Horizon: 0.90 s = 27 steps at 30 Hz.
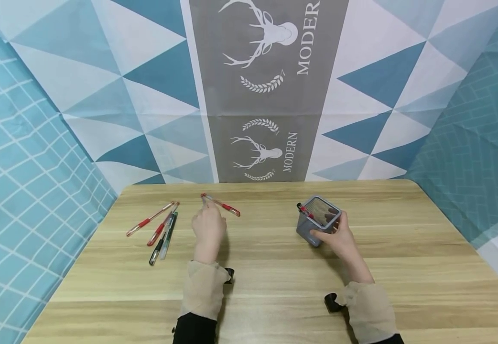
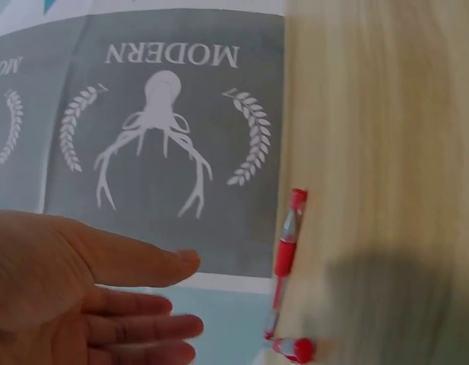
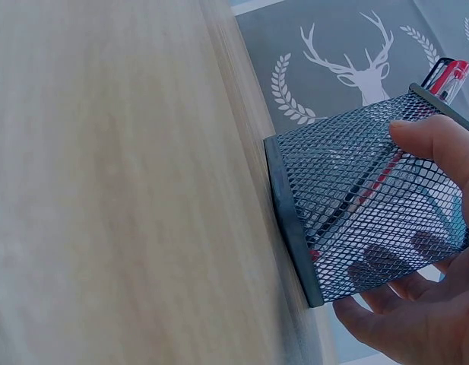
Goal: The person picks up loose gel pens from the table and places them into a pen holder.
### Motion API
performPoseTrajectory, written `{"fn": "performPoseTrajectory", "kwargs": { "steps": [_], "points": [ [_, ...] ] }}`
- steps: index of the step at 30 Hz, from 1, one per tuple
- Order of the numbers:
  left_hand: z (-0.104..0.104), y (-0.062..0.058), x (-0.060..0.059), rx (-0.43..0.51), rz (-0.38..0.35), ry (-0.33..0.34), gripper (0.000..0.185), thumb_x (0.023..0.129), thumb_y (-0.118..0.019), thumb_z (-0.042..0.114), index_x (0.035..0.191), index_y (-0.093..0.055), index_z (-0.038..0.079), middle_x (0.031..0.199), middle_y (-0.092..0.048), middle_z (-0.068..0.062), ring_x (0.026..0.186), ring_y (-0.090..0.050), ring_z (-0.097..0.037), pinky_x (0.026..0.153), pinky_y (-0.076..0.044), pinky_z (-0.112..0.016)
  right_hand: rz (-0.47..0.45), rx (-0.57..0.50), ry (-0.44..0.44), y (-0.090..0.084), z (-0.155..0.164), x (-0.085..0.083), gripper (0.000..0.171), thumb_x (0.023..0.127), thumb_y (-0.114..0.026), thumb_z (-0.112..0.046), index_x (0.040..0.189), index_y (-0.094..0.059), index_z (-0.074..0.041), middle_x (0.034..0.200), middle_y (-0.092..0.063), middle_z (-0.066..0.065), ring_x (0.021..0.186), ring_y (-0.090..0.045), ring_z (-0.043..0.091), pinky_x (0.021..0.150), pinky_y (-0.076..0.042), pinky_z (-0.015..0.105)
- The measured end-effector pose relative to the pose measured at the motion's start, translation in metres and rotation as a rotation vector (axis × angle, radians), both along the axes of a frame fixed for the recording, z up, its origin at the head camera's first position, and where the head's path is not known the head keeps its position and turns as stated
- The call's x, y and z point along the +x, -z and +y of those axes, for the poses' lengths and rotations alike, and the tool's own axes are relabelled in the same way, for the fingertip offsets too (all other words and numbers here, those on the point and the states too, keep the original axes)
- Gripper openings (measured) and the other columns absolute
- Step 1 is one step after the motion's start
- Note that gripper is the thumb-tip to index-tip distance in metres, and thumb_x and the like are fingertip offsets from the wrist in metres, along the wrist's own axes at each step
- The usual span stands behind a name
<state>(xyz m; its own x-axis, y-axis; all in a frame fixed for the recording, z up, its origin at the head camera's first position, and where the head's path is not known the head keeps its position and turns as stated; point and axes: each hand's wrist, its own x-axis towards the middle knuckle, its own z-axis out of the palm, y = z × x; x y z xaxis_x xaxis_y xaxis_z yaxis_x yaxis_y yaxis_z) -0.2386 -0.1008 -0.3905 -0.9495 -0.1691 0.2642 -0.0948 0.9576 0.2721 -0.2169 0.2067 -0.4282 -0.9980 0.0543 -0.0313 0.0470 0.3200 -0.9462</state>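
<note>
My right hand [image 1: 337, 234] grips a dark mesh pen holder [image 3: 356, 205], with the thumb on one side and the fingers on another. The holder leans over the tabletop, with a red pen [image 1: 305, 210] and a black pen inside; their tops stick out past the rim. Over the back of the table, my left hand [image 1: 208, 224] reaches toward a red gel pen [image 1: 229, 208]. In the left wrist view its thumb and fingers [image 2: 143, 331] are apart with nothing between them. A second red-ended pen [image 2: 296, 350] lies by the tip of the first.
Left of my left hand lie a red pen [image 1: 147, 222], another red pen [image 1: 158, 233], a black pen [image 1: 156, 252] and a dark green-capped pen [image 1: 169, 234]. A patterned cloth backdrop [image 1: 257, 105] rises behind the wooden table [image 1: 275, 286].
</note>
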Motion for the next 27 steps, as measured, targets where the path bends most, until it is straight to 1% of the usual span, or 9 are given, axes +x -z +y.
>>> {"fn": "performPoseTrajectory", "kwargs": {
  "steps": [3, 6, 10, 13, 18, 23, 27],
  "points": [
    [-0.003, 0.003, -0.001, 0.032, -0.081, -0.037, 0.054, 0.077, -0.070, 0.021, 0.113, -0.047, -0.011, 0.099, -0.060, -0.023, 0.088, -0.059, -0.036, 0.074, -0.047, -0.045, 0.000, -0.004, -0.002, 0.000, 0.000, 0.001, 0.084, 0.077, -0.071, -0.014, 0.137, -0.013, -0.007, 0.142, -0.025, 0.021, 0.133, -0.022, 0.038, 0.109, -0.018, 0.049],
    [-0.006, 0.006, -0.001, 0.089, -0.155, -0.062, 0.049, 0.079, -0.066, 0.019, 0.113, -0.046, -0.011, 0.101, -0.058, -0.024, 0.092, -0.057, -0.037, 0.075, -0.047, -0.047, 0.000, -0.009, -0.005, 0.000, 0.000, 0.001, 0.085, 0.077, -0.071, -0.014, 0.138, -0.013, -0.006, 0.142, -0.024, 0.021, 0.133, -0.021, 0.038, 0.109, -0.018, 0.050],
    [-0.009, 0.012, 0.000, 0.136, -0.187, -0.086, 0.044, 0.080, -0.061, 0.013, 0.114, -0.045, -0.012, 0.099, -0.057, -0.025, 0.090, -0.057, -0.038, 0.073, -0.048, -0.047, 0.000, -0.024, -0.007, 0.000, -0.001, 0.001, 0.084, 0.077, -0.071, -0.013, 0.137, -0.013, -0.006, 0.142, -0.025, 0.021, 0.132, -0.023, 0.038, 0.108, -0.019, 0.049],
    [-0.010, 0.018, 0.000, 0.152, -0.207, -0.105, 0.040, 0.081, -0.057, 0.009, 0.112, -0.046, -0.013, 0.096, -0.057, -0.026, 0.086, -0.058, -0.038, 0.069, -0.049, -0.047, -0.003, -0.027, -0.008, 0.000, -0.001, 0.002, 0.084, 0.076, -0.071, -0.013, 0.137, -0.013, -0.005, 0.141, -0.025, 0.022, 0.131, -0.024, 0.039, 0.108, -0.021, 0.049],
    [-0.013, 0.025, -0.002, 0.170, -0.244, -0.140, 0.030, 0.083, -0.053, 0.006, 0.107, -0.048, -0.013, 0.095, -0.054, -0.027, 0.086, -0.057, -0.039, 0.067, -0.048, -0.048, -0.003, -0.026, -0.002, 0.000, -0.002, 0.001, 0.084, 0.076, -0.071, -0.012, 0.137, -0.014, -0.006, 0.141, -0.025, 0.021, 0.132, -0.024, 0.038, 0.108, -0.021, 0.049],
    [-0.015, 0.025, -0.002, 0.144, -0.279, -0.130, 0.031, 0.085, -0.052, 0.007, 0.107, -0.049, -0.014, 0.097, -0.053, -0.028, 0.087, -0.056, -0.040, 0.069, -0.048, -0.049, 0.004, -0.019, 0.005, 0.001, -0.001, 0.000, 0.083, 0.076, -0.071, -0.012, 0.136, -0.015, -0.006, 0.142, -0.026, 0.019, 0.132, -0.024, 0.037, 0.109, -0.019, 0.048],
    [-0.016, 0.027, -0.004, 0.141, -0.284, -0.123, 0.029, 0.085, -0.052, 0.008, 0.106, -0.051, -0.012, 0.096, -0.053, -0.027, 0.088, -0.056, -0.039, 0.069, -0.048, -0.049, 0.009, -0.017, 0.001, 0.001, 0.000, 0.000, 0.082, 0.077, -0.071, -0.012, 0.137, -0.015, -0.006, 0.141, -0.026, 0.020, 0.132, -0.023, 0.037, 0.109, -0.018, 0.049]
  ]
}}
